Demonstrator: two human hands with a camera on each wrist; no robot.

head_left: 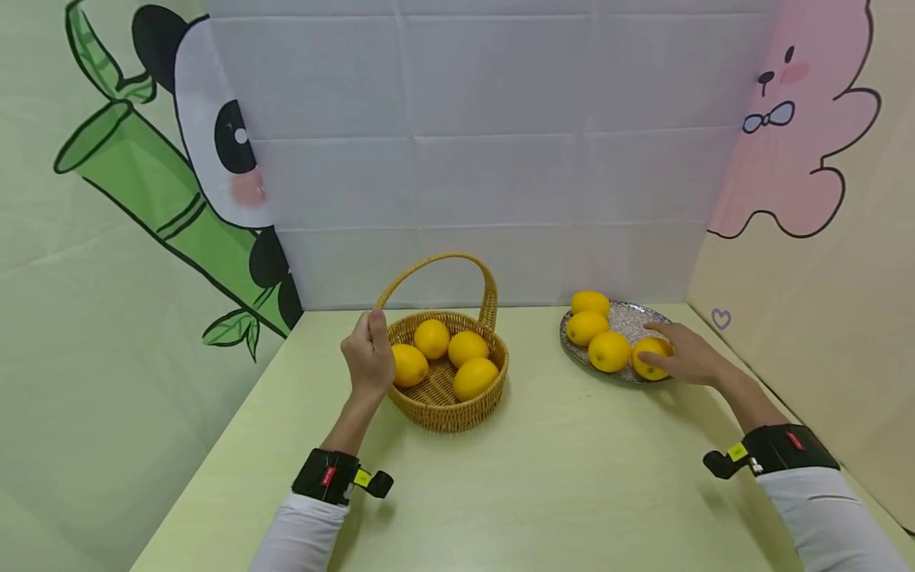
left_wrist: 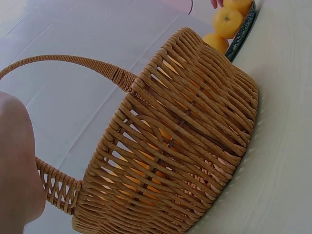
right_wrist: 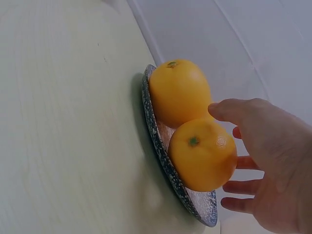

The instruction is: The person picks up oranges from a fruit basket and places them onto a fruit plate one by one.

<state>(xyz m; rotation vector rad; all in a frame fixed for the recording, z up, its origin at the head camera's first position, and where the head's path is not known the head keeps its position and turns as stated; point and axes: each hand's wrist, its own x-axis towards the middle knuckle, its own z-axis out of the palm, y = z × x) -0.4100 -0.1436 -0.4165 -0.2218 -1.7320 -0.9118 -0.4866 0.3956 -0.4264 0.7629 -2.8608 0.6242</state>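
My left hand (head_left: 369, 353) grips the handle (head_left: 457, 257) of a woven wicker basket (head_left: 446, 417) on its left side. Several yellow-orange oranges (head_left: 432, 339) lie inside the basket. To the right, a dark speckled plate (head_left: 629, 318) carries several more of them. My right hand (head_left: 686, 355) is at the plate's right edge, spread around the nearest orange (right_wrist: 202, 155). Seen from the right wrist, the thumb is beside the upper part of that orange and the fingers reach behind it, not closed on it. Another orange (right_wrist: 179, 92) sits next to it on the plate.
Basket and plate stand apart on a pale green table (head_left: 543, 477), near its back edge. A light grey cloth wall (head_left: 500, 175) rises behind them. Close on the right is a cream side wall (head_left: 808, 334); a green panel (head_left: 143, 413) borders the left.
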